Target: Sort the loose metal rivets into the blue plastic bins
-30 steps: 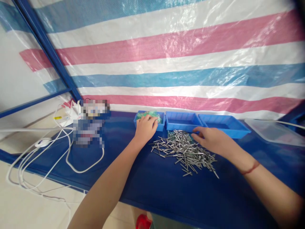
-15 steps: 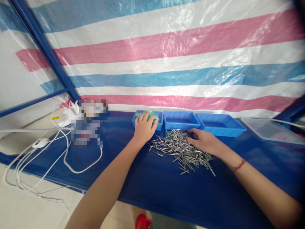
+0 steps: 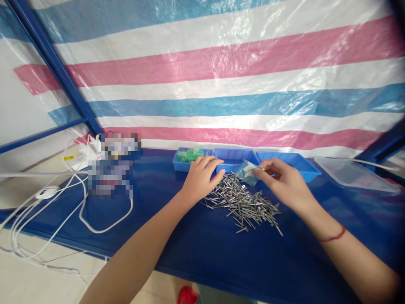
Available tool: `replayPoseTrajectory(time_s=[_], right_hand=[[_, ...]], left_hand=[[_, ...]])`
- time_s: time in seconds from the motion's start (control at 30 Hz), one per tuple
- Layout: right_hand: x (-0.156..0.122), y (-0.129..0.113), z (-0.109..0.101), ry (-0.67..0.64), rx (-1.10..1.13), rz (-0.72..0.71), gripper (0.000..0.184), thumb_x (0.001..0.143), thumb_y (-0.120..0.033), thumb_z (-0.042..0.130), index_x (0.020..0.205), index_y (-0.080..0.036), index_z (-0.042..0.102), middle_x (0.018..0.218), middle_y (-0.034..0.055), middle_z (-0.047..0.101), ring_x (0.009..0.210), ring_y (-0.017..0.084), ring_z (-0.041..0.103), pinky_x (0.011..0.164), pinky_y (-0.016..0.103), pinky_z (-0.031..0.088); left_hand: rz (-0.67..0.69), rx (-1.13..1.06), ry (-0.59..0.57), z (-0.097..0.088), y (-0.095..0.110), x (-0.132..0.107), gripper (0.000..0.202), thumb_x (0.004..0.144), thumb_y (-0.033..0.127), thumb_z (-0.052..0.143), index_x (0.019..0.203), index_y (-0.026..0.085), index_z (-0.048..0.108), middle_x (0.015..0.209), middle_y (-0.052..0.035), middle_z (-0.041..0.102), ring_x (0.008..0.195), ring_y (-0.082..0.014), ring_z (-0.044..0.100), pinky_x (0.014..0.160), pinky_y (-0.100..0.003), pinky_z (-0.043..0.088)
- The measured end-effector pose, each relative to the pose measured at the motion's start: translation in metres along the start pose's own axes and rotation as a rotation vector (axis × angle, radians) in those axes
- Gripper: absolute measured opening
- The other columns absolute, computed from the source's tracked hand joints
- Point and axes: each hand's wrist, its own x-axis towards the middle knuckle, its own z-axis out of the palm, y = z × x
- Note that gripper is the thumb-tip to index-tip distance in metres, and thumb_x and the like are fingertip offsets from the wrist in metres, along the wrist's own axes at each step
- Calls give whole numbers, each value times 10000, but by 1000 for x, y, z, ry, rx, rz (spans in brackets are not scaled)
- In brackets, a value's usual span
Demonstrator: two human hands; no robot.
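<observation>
Clear plastic bag (image 3: pixel 246 174) pinched in right hand (image 3: pixel 284 181) by nail pile (image 3: pixel 245 202); left hand (image 3: pixel 200 179) loosely spread. I read pick-up step; next probably needs clean lift.

around the metal fasteners (image 3: pixel 245 204), open tabletop (image 3: pixel 218 253) lies at six o'clock; blue bins (image 3: pixel 232 167) block twelve, left hand (image 3: pixel 201 177) ten, right hand (image 3: pixel 284 181) two.

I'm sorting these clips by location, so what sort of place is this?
Probably a makeshift workbench or small sorting station: a pile of nail-like metal pieces lies on a blue tabletop in front of three blue bins, with striped plastic sheeting behind.
</observation>
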Motion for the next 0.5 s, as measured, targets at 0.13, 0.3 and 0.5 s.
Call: replayPoseTrajectory(time_s=[0.13,0.3,0.5], right_hand=[[-6,-15,4,-94,327,91,299,764,-485,661,811,-202,578,669,15,636,596,155,597,528,259,452],[-10,-22,11,-122,468,188,315,733,-482,700,790,-186,607,648,27,658,586,138,593,556,254,484],[-9,-14,13,-157,449,236,351,757,-529,656,796,-183,612,541,-23,562,486,105,510,483,233,428]], left_hand=[[-91,-286,-167,6,14,-3,294,914,340,499,1151,199,601,1021,-62,686,905,-193,617,850,-318,458],[-309,-577,-243,11,15,-3,266,926,358,461,914,182,660,813,-23,709,709,-144,630,676,-239,463],[-397,-732,-259,14,14,-3,256,896,380,505,845,169,640,770,-16,687,671,-131,622,645,-223,461]])
